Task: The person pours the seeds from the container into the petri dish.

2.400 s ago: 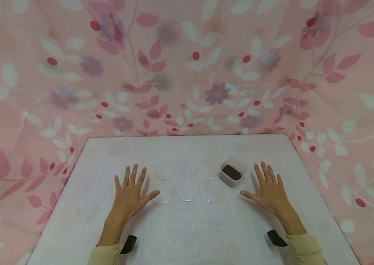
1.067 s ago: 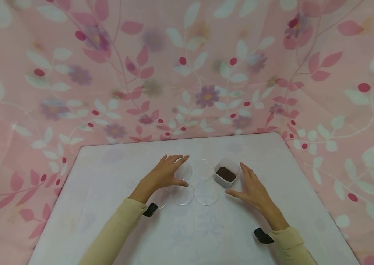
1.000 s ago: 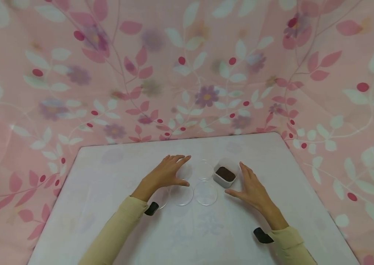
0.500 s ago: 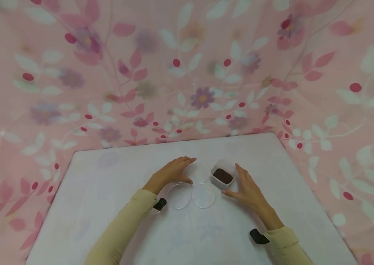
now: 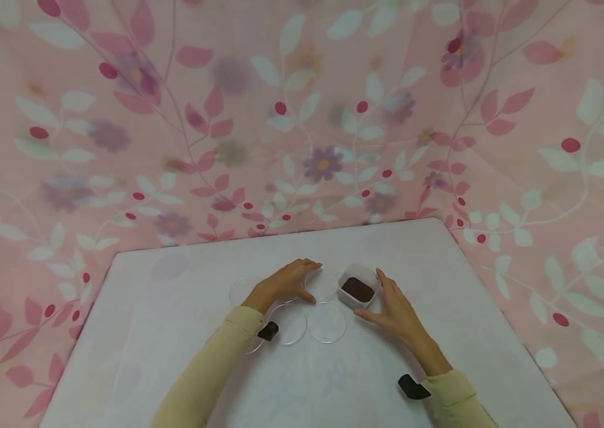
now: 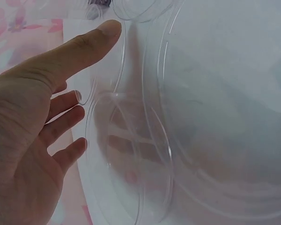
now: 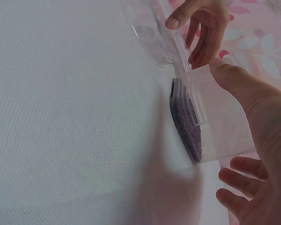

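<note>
Pink floral cloth (image 5: 323,107); white table (image 5: 366,380) bearing, I note: round clear dishes (image 5: 326,324), left hand (image 5: 283,284) spread above, empty; rightward, squarish plastic tub (image 5: 352,301), dark granules (image 5: 358,289), right hand (image 5: 400,314) loosely spread alongside, contact unclear.

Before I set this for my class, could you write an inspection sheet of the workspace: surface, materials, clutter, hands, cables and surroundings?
Surface: white-covered table, faintly patterned.
Materials: clear round dishes in two rows, some partly hidden by the left hand and sleeve; upright translucent tub to their right, holding dark brown contents.
Clutter: nothing seen.
Left hand: at the back-row dishes, thumb and fingers apart; contact unclear.
Right hand: thumb and fingers on either side of the tub; contact unclear.
Cables: nothing seen.
Surroundings: pink floral backdrop behind the table and along both sides.
</note>
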A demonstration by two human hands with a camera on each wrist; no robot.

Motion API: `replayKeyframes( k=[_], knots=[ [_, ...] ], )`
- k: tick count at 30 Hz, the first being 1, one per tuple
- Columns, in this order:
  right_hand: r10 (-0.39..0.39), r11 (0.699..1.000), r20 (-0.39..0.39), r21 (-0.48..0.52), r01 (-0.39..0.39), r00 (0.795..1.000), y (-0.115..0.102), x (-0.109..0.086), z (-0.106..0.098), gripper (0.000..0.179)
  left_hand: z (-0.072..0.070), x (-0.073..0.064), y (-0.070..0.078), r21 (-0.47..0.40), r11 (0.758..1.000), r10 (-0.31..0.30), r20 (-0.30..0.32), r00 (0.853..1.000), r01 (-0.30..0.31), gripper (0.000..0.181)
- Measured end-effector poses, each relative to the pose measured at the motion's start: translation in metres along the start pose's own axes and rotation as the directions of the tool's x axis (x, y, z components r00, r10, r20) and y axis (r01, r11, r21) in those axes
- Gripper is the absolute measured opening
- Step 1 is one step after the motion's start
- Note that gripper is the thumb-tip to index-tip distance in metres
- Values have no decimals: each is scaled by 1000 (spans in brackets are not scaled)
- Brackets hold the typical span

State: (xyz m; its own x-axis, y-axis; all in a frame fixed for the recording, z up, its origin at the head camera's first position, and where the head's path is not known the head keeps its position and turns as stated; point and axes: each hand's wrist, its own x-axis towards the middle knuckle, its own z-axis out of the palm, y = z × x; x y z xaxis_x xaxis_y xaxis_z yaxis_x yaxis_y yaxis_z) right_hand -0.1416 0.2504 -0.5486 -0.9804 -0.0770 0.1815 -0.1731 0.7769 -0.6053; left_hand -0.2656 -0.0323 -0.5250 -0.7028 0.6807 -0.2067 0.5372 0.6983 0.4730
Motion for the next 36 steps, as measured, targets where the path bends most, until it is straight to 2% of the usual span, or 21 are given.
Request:
replayKeyframes(
  k=[6, 15, 20, 26, 30, 36],
  knots=[
    [-53, 994, -66, 87, 59, 996, 3, 4, 6, 114, 6, 5, -1, -24, 1000, -9, -13, 1000, 8, 92],
    [-37, 975, -140, 210, 66, 990, 5, 8, 15, 110, 5, 5, -2, -25, 1000, -17, -21, 1000, 17, 90],
    [28, 941, -126, 339, 17, 992, 4, 8, 21, 108, 4, 6, -2, -29, 1000, -12, -28, 1000, 11, 90],
    [90, 893, -80, 447, -45, 993, 5, 8, 26, 105, 5, 7, -5, -36, 999, 5, -34, 999, -7, 92],
    [113, 871, -63, 487, -68, 992, -2, 7, 24, 103, 6, 8, -8, -34, 999, 8, -27, 1000, -9, 91],
    [112, 854, -59, 516, -66, 992, -25, 4, 8, 96, 7, 9, -8, -30, 999, 28, -35, 999, -29, 90]
  ],
)
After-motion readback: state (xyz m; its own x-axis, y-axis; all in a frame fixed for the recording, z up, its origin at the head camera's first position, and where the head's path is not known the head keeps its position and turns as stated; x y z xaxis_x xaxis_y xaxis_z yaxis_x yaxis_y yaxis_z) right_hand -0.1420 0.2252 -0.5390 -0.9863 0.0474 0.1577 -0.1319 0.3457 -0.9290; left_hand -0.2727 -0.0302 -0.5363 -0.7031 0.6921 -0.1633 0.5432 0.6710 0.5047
